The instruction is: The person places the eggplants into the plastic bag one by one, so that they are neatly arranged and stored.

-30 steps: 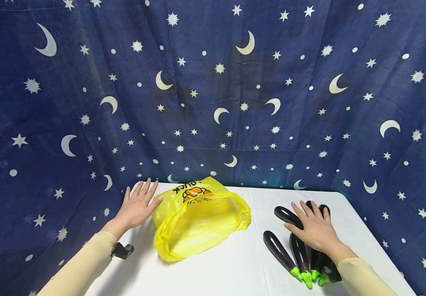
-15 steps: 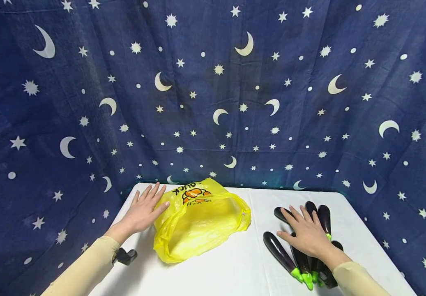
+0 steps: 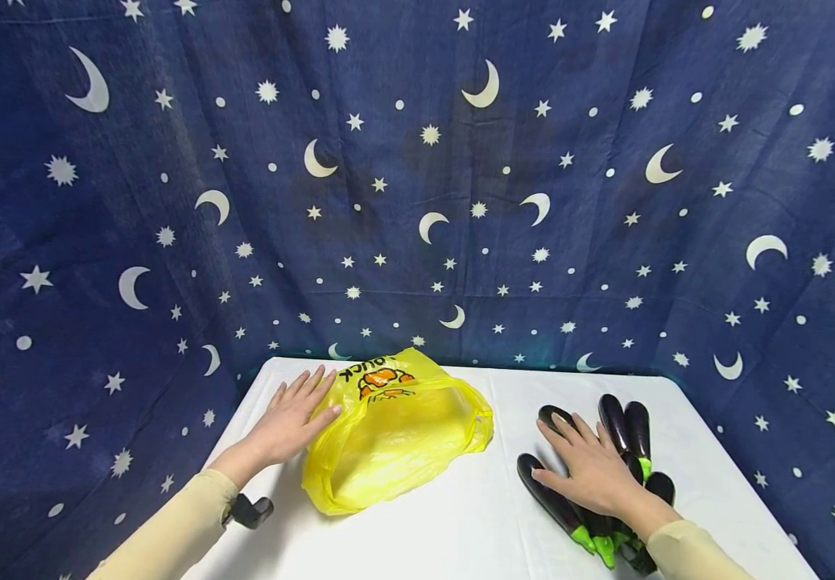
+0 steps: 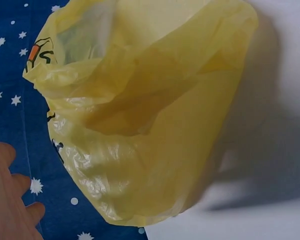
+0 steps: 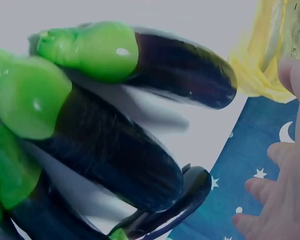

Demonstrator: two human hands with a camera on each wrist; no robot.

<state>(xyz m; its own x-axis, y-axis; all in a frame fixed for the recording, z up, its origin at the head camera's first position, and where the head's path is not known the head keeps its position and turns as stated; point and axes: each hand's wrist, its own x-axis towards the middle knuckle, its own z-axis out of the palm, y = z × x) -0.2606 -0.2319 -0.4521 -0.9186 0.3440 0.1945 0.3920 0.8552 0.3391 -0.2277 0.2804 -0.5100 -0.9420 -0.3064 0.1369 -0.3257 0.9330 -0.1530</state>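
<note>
A yellow plastic bag (image 3: 403,451) lies on its side on the white table, its wide mouth toward me and a printed duck design on its far side. My left hand (image 3: 290,423), fingers spread and straight, hovers at the bag's left side and overlaps its edge in the head view. To the right, several dark purple eggplants (image 3: 547,491) with green stems lie in a loose group. Above them is my right hand (image 3: 594,475), its fingers extended and holding nothing, hiding part of the group. The right wrist view shows the eggplants' green caps (image 5: 35,100) close up.
A white cloth covers the table (image 3: 453,532). Behind it and along both sides hangs a dark blue curtain (image 3: 403,185) with moons and stars. A black wrist strap piece (image 3: 249,511) sticks out beside my left sleeve.
My left hand has shifted right, to the bag's edge. The right hand has moved left and slightly nearer over the eggplants, uncovering the far ones. Bag and eggplants have stayed in place.
</note>
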